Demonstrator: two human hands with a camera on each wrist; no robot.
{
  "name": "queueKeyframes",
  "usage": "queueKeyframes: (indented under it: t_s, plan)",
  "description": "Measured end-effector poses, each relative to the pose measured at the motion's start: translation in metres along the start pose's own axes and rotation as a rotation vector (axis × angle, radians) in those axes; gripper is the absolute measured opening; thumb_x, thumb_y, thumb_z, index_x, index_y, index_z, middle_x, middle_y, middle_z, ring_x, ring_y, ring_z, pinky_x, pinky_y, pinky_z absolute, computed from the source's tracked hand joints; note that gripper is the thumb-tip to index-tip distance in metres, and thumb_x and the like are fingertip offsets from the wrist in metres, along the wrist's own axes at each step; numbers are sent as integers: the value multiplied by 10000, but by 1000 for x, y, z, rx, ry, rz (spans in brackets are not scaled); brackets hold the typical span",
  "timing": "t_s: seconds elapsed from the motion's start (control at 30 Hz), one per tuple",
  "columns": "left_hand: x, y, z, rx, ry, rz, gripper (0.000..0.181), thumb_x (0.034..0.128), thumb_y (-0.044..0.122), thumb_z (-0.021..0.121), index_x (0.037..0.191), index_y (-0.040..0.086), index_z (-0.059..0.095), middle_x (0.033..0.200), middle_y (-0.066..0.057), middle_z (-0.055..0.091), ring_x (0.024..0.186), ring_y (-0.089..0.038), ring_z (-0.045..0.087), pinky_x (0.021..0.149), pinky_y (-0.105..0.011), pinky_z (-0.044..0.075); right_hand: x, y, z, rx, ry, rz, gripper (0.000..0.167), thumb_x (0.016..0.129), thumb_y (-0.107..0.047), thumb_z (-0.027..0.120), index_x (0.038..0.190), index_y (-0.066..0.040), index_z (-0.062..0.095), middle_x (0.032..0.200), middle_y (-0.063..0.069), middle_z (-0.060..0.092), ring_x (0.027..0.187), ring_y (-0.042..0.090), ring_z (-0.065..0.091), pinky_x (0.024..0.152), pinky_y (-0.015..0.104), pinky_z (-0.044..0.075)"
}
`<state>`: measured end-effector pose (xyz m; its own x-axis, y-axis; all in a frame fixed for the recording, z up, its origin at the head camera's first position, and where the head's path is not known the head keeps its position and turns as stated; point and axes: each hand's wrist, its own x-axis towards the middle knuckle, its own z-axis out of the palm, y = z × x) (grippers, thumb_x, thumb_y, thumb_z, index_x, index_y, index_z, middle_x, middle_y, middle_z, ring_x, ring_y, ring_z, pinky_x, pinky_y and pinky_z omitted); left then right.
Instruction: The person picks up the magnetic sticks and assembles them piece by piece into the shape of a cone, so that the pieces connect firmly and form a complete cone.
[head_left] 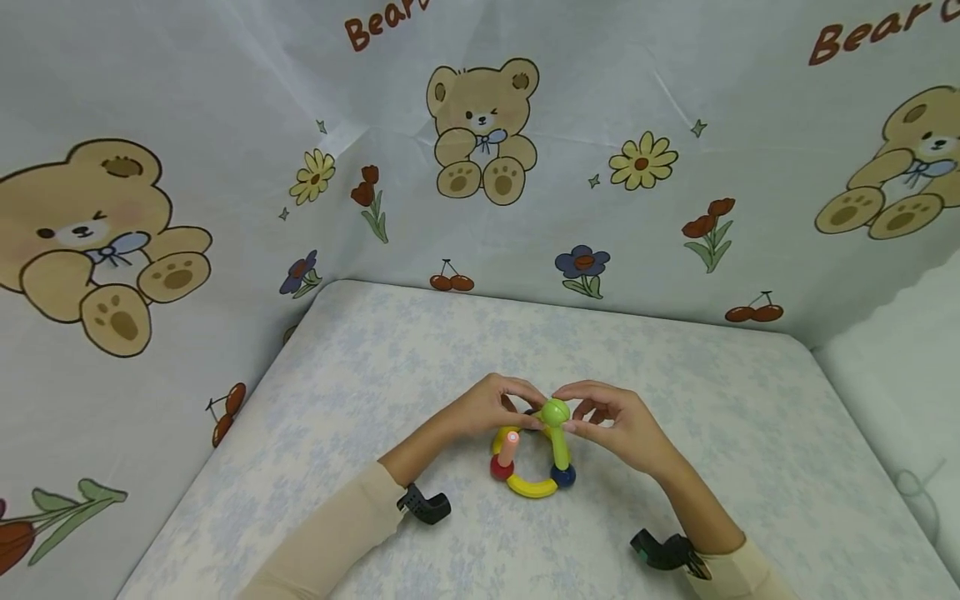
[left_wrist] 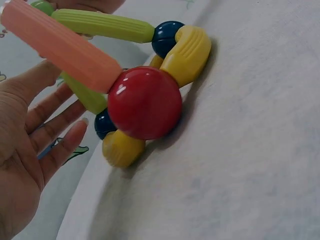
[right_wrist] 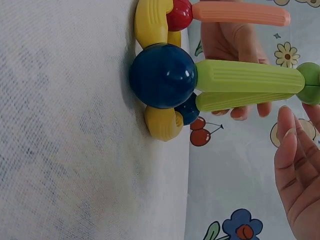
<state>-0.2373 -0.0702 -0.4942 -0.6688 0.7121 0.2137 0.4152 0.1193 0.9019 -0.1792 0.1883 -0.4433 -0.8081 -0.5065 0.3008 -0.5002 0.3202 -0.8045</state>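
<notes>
A small frame of rods and balls stands on the table. Its base ring has curved yellow pieces [head_left: 531, 487], a red ball [left_wrist: 145, 102] and dark blue balls [right_wrist: 163, 76]. An orange rod [head_left: 507, 449] rises from the red ball with its top end free. Two green rods [right_wrist: 250, 76] lean together and meet at a green ball [head_left: 556, 412]. My left hand [head_left: 491, 407] pinches the far green rod close to the ball, its other fingers spread behind. With thumb and index finger, my right hand [head_left: 628, 427] holds the green ball; the thumb's contact is partly hidden.
The table [head_left: 360, 358] has a pale cloth with a faint blue pattern. Behind and to the left hangs a white sheet [head_left: 390, 108] printed with bears and flowers. Black wrist devices [head_left: 426, 505] sit on both forearms. A thin cord [head_left: 926, 500] lies beyond the table's right edge.
</notes>
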Motion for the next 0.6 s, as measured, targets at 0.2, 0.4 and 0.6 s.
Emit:
queueKeyframes:
  t_s: [0.2,0.4,0.6]
  plan:
    - [-9,3,-24,38,50,-39,271,997,251,682,1230,126,742,1138,50,730,1054,-209,675,789,-347,575,0,1,0,-6,-8,15,362,902,-12,755,1247,-111,703,1227,59,687,884,194,665,683,321,562]
    - [-29,14,-39,18,-11,-10,261,1054,245,583,1122,80,773,1141,-29,727,904,-196,696,663,-383,560,-2,5,-1,20,-20,14,357,926,-85,755,1266,-177,702,1241,12,681,905,182,668,694,317,561]
    - [-45,21,-25,72,-98,-5,222,892,171,801,1113,157,790,1129,71,727,876,-99,674,655,-261,510,-1,7,-1,32,-30,-3,359,919,-89,763,1262,-176,703,1231,13,681,896,185,669,693,319,562]
